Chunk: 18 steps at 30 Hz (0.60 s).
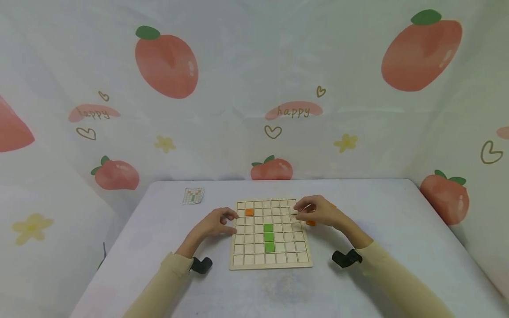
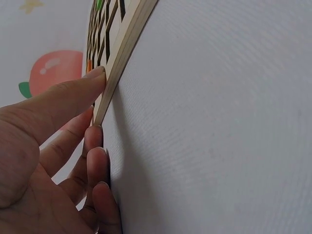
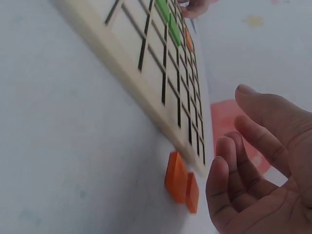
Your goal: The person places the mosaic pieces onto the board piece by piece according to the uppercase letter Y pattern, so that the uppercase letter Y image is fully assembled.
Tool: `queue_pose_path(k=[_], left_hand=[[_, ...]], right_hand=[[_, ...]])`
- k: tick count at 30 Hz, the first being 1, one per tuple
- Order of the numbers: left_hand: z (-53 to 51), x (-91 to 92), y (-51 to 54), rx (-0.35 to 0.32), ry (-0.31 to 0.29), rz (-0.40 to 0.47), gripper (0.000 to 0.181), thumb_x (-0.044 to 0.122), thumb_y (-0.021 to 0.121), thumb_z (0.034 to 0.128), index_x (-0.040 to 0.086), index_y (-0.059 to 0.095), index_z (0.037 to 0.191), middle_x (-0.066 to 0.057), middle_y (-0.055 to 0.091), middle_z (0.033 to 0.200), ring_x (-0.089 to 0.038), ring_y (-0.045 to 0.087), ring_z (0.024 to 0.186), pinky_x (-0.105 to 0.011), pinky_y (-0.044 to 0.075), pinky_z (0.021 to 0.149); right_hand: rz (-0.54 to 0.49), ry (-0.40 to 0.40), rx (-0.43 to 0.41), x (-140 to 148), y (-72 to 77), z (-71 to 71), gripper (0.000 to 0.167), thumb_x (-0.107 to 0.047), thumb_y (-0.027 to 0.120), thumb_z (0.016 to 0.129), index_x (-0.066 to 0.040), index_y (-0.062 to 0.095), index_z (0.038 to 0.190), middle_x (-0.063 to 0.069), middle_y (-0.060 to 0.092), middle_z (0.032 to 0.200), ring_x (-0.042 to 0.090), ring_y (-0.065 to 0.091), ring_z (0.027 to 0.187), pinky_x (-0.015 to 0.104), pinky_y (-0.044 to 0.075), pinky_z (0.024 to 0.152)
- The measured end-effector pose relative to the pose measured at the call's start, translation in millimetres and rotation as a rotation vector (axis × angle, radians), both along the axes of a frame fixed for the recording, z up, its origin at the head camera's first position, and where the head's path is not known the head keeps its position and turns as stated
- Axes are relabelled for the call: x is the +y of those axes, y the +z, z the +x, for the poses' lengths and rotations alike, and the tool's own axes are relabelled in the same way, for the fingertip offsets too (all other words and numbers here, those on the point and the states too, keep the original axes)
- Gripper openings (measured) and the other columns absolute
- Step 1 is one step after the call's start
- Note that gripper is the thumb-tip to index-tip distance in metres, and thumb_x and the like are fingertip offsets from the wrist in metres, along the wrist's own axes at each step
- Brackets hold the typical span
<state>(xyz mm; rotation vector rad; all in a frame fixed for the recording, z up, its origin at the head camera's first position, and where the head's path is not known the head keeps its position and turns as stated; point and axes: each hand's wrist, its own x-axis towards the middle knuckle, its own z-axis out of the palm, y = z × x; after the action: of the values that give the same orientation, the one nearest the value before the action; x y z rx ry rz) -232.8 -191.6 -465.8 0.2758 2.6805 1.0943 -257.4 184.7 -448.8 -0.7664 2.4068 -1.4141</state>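
A pale wooden grid board (image 1: 271, 266) lies on the table, with one orange square (image 1: 249, 212) at its upper left and a column of three green squares (image 1: 269, 237). At its left edge is the left hand (image 1: 216, 222); in the left wrist view the thumb of this hand (image 2: 53, 141) touches the board's rim (image 2: 122, 53), with the fingers near the corner. Over the right edge hovers the right hand (image 1: 320, 212), fingers loosely bent and holding nothing. The right wrist view shows orange pieces (image 3: 176, 178) on the table beside the board's corner, near that hand (image 3: 268, 161).
A small printed grid card (image 1: 193, 196) lies at the back left of the white table (image 1: 278, 291). Behind the table hangs a white cloth (image 1: 234, 88) with peach prints. Black wrist devices (image 1: 202, 265) sit on both wrists.
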Motion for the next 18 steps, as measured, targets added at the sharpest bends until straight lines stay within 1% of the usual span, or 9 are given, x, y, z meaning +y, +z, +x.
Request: queue_pose_path(k=[2, 5, 8, 11, 13, 18], left_hand=[[0.3, 0.2, 0.3, 0.0, -0.005, 0.004, 0.04, 0.008, 0.089, 0.0767, 0.009, 0.071, 0.113, -0.001, 0.061, 0.102, -0.021, 0.05, 0.088, -0.037, 0.042, 0.079], [0.1, 0.2, 0.2, 0.002, -0.009, 0.007, 0.041, 0.008, 0.089, 0.0766, 0.009, 0.071, 0.113, -0.001, 0.061, 0.102, -0.021, 0.05, 0.088, -0.037, 0.042, 0.079], [-0.4, 0.6, 0.1, -0.002, -0.001, -0.001, 0.041, 0.008, 0.089, 0.0764, 0.009, 0.071, 0.113, -0.001, 0.061, 0.102, -0.021, 0.05, 0.088, -0.037, 0.042, 0.079], [-0.4, 1.1, 0.2, -0.006, 0.009, -0.008, 0.041, 0.008, 0.089, 0.0764, 0.011, 0.071, 0.113, 0.0, 0.061, 0.102, -0.02, 0.05, 0.088, -0.037, 0.042, 0.079], [-0.4, 1.4, 0.3, -0.004, 0.009, -0.006, 0.04, 0.008, 0.089, 0.0764, 0.011, 0.071, 0.113, 0.0, 0.061, 0.102, -0.02, 0.05, 0.088, -0.036, 0.042, 0.079], [-0.4, 1.2, 0.2, 0.002, 0.007, -0.003, 0.039, 0.007, 0.089, 0.076, 0.01, 0.071, 0.111, 0.0, 0.06, 0.1, -0.021, 0.05, 0.087, -0.036, 0.042, 0.078]], right_hand=[[0.011, -0.007, 0.009, 7, -1.8, 1.6, 0.027, -0.014, 0.08, 0.089, 0.002, 0.072, 0.109, 0.008, 0.068, 0.099, 0.026, 0.064, 0.087, 0.032, 0.051, 0.079], [0.019, -0.002, 0.049, 18, -6.0, 2.5, 0.024, -0.013, 0.079, 0.09, 0.001, 0.072, 0.108, 0.007, 0.068, 0.097, 0.024, 0.063, 0.086, 0.032, 0.051, 0.079], [0.014, -0.013, 0.038, 27, -9.8, 4.0, 0.025, -0.012, 0.08, 0.089, 0.001, 0.072, 0.109, 0.01, 0.069, 0.101, 0.024, 0.065, 0.087, 0.031, 0.052, 0.079], [-0.001, -0.025, 0.017, 34, -12.7, 5.5, 0.028, -0.01, 0.081, 0.088, 0.003, 0.072, 0.11, 0.015, 0.07, 0.108, 0.026, 0.067, 0.089, 0.031, 0.053, 0.079], [0.002, -0.043, 0.011, 37, -14.4, 6.7, 0.028, -0.011, 0.082, 0.087, 0.003, 0.072, 0.11, 0.016, 0.069, 0.11, 0.026, 0.067, 0.09, 0.03, 0.053, 0.078], [0.029, -0.069, 0.044, 42, -19.0, 8.8, 0.028, -0.012, 0.083, 0.085, 0.002, 0.071, 0.106, 0.011, 0.067, 0.099, 0.024, 0.063, 0.085, 0.029, 0.051, 0.073]])
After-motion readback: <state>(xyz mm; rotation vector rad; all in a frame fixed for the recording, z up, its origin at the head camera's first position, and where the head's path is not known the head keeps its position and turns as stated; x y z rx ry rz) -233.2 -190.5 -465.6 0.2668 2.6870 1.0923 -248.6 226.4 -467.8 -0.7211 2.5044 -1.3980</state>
